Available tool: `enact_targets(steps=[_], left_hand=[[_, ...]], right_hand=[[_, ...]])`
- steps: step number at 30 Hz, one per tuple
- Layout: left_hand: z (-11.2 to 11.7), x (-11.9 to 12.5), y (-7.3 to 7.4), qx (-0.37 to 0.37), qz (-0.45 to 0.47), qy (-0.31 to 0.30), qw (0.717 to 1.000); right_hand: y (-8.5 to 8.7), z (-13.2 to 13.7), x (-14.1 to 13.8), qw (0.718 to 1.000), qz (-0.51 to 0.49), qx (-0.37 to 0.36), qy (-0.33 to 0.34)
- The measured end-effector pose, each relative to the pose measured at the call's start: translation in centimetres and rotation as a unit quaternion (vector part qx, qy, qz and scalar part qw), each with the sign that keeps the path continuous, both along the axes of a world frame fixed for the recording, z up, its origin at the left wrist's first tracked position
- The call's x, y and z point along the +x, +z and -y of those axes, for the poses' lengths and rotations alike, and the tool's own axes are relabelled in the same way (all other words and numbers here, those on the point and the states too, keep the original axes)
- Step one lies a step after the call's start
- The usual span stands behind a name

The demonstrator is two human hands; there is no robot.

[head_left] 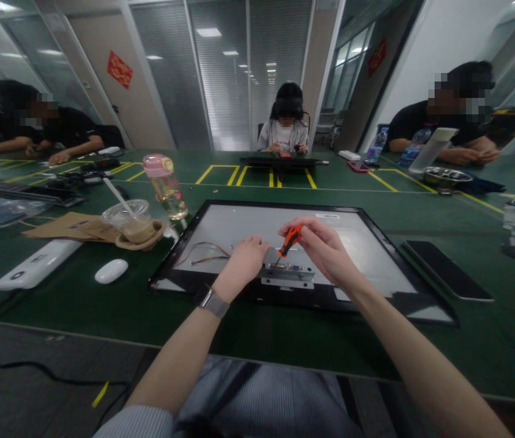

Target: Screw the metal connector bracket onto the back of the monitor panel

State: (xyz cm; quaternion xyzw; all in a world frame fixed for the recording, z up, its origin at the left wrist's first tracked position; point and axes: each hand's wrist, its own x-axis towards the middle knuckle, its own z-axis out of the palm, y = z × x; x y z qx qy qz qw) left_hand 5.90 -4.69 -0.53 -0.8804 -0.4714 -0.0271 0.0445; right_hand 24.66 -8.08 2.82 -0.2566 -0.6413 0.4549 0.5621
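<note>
An orange and black screwdriver is in my right hand, its shaft slanting down to the left. The tip meets a metal bracket with connector ports, or comes very near it; which of the two is too small to tell. My left hand lies at the bracket's left end with fingers bent over it, the fingertips partly hidden. Under both hands a black-framed display panel rests flat, its pale grey back facing up. Thin wires with a small plug lie on the panel left of my left hand.
Left of the panel are a pink-lidded bottle, an iced drink cup, a white mouse and a white power strip. A black phone lies to the right. Several people sit around the green table.
</note>
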Motion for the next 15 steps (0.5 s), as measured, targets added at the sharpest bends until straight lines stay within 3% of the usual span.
enact_targets(steps=[7,15], left_hand=[[0.20,-0.11,0.28,-0.001,0.012,-0.001,1.000],[0.18,-0.02,0.27,-0.002,0.010,0.000,1.000]], right_hand=[[0.00,-0.10,0.32,0.999,0.039,0.018,-0.016],[0.34,0.12,0.14,0.999,0.027,-0.005,0.018]])
